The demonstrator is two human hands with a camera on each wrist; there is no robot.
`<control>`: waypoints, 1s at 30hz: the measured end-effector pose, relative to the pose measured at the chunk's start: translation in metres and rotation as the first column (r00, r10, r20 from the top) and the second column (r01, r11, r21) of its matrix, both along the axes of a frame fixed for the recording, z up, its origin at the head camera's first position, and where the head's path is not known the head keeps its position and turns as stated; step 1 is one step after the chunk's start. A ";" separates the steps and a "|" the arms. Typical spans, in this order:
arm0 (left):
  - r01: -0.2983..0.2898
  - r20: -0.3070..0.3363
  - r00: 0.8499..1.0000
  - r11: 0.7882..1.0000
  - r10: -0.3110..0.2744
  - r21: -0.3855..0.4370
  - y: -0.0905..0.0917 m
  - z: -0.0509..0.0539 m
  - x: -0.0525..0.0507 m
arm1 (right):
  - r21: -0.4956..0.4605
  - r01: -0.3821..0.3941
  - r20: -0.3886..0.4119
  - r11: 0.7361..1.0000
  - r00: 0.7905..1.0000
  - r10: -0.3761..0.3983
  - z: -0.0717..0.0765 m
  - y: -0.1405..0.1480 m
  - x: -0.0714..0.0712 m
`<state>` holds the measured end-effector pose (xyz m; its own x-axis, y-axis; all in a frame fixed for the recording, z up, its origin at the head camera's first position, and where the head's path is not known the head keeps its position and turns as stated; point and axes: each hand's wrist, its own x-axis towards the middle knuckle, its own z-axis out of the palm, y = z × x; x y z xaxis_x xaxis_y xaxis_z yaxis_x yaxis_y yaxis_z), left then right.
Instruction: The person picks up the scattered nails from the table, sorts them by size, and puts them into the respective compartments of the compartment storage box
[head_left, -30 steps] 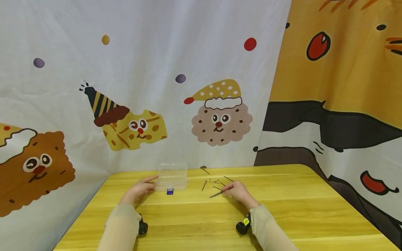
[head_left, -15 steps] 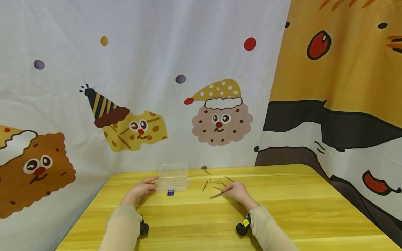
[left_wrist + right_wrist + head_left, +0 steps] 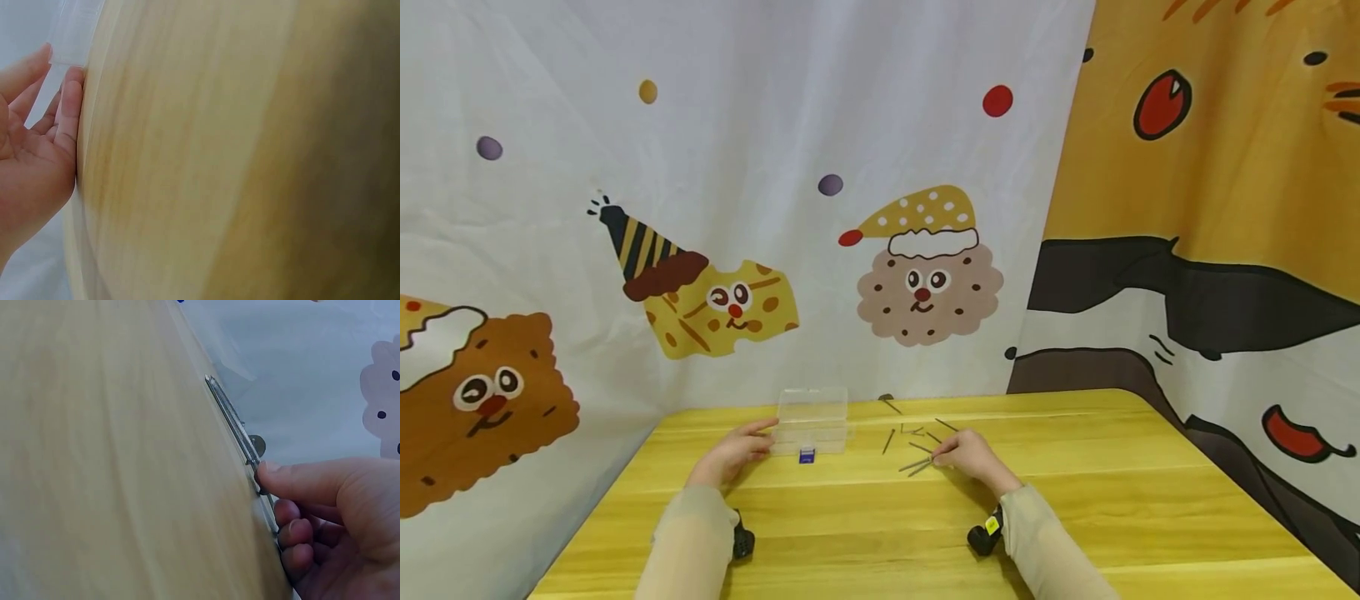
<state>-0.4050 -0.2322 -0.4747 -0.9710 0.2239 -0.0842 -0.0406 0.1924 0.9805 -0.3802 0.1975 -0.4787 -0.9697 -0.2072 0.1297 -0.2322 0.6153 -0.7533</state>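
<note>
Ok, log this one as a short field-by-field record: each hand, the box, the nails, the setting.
left hand: touches the clear box at its left side
right hand: pinches a nail
box: lid raised, blue clasp at front; contents not discernible
loose nails: scattered right of the box
table: yellow wood grain
curtain: cartoon prints, behind the table

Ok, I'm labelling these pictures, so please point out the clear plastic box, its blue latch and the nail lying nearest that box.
Clear plastic box [image 3: 812, 407], head view: on its raised lid.
Blue latch [image 3: 807, 456], head view: on its middle.
Nail [image 3: 889, 441], head view: midway along its shaft.
</note>
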 end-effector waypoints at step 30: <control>-0.013 0.026 1.000 1.000 0.014 -0.026 0.002 0.007 0.005 | -0.250 0.018 -0.002 0.968 1.000 -0.020 0.007 0.002 -0.012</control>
